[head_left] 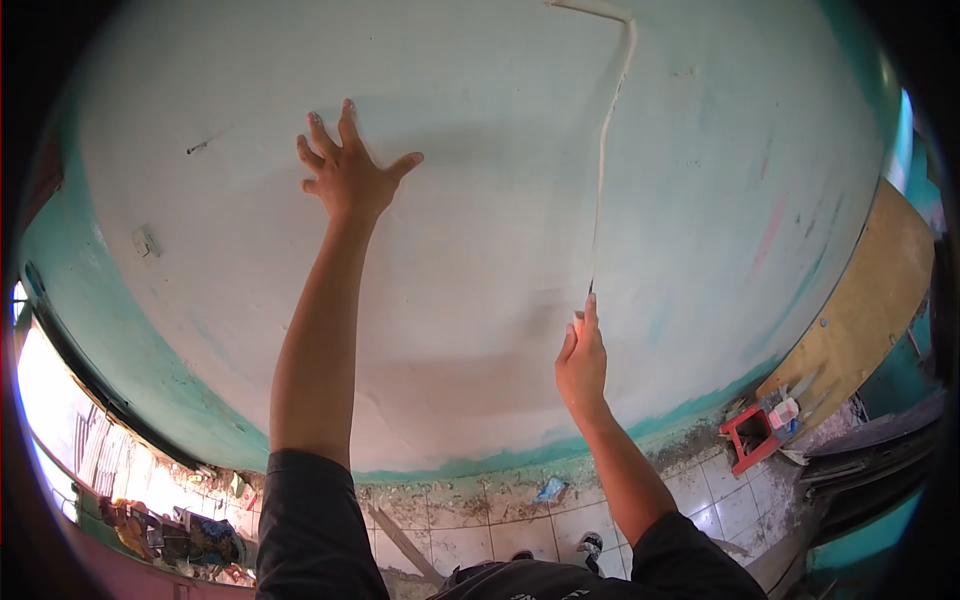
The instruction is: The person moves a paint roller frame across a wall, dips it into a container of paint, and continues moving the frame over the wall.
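In right hand (583, 368), apparently a thin tool (591, 287)

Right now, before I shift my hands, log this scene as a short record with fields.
left hand: fingers spread against the wall
right hand: holding a slim dark-tipped tool
tool tip: at the lower end of the pale line
pale line: bends near the top, then runs down the wall
floor: pale tiles, blue scrap near the wall's base
far right: red stool, tan panel
unclear: the line's material
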`<move>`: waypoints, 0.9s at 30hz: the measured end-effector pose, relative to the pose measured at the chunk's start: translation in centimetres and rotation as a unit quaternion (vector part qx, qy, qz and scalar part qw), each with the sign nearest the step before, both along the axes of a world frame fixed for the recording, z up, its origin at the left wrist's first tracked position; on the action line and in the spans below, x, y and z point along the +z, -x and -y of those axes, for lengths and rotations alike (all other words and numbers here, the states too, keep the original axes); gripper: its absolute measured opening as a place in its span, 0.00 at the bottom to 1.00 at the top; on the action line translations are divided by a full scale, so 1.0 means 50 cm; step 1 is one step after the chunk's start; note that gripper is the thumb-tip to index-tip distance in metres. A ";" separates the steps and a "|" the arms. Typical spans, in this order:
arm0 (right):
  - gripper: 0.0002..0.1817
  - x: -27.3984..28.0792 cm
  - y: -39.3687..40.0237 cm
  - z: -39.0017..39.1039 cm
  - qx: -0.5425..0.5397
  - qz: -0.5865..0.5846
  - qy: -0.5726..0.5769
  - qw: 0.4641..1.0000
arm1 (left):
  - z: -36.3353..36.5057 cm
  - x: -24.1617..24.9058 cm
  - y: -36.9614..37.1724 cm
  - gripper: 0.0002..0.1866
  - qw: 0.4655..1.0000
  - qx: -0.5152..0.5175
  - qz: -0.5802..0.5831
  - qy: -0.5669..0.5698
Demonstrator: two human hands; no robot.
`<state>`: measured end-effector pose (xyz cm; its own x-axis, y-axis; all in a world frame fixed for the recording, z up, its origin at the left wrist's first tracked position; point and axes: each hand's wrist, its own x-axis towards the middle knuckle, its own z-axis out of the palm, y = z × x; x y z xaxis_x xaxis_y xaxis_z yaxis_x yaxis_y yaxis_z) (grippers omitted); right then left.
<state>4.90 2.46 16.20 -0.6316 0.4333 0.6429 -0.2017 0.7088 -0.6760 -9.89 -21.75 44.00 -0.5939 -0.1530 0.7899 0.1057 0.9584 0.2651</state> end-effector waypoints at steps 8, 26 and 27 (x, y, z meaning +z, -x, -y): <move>0.31 -0.389 -0.138 0.020 -0.016 0.058 -0.060 0.996 | 0.001 -0.006 0.006 0.67 1.000 -0.002 -0.015 0.000; 0.31 -0.255 -0.066 0.018 -0.029 0.061 -0.057 0.996 | 0.002 -0.006 0.002 0.67 1.000 -0.004 -0.017 0.001; 0.31 -0.321 -0.101 0.025 -0.020 0.084 -0.047 0.995 | 0.002 -0.006 0.001 0.67 1.000 -0.003 -0.012 0.001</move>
